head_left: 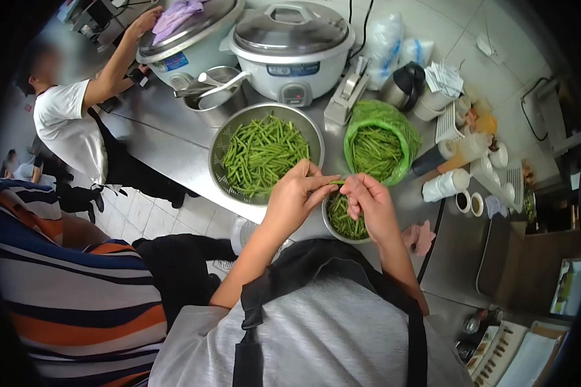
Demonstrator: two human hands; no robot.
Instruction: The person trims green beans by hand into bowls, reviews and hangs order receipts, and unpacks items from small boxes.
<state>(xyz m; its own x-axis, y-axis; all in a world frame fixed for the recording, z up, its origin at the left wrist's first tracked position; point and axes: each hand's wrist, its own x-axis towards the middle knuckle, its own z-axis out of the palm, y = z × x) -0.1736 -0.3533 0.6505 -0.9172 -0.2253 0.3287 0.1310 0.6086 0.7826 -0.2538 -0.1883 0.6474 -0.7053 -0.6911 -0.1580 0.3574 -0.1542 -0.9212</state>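
Observation:
Between my two hands is a green bean (337,182), pinched at one end by the fingertips of my left hand (295,195) and at the other by my right hand (369,201). Below them, partly covered by my right hand, a small bowl (328,226) holds green bean pieces (346,219). To the left stands a large perforated metal colander (218,169) filled with cut green beans (265,151). Long whole beans (377,151) fill an open green plastic bag (407,135) just beyond my right hand.
Two large rice cookers (290,61) stand at the back, with a metal pot (223,113) holding ladles in front. Sauce bottles (461,149) and small cups line the right. A person in a white shirt (64,129) reaches over the left cooker; someone in stripes (77,277) is close at my left.

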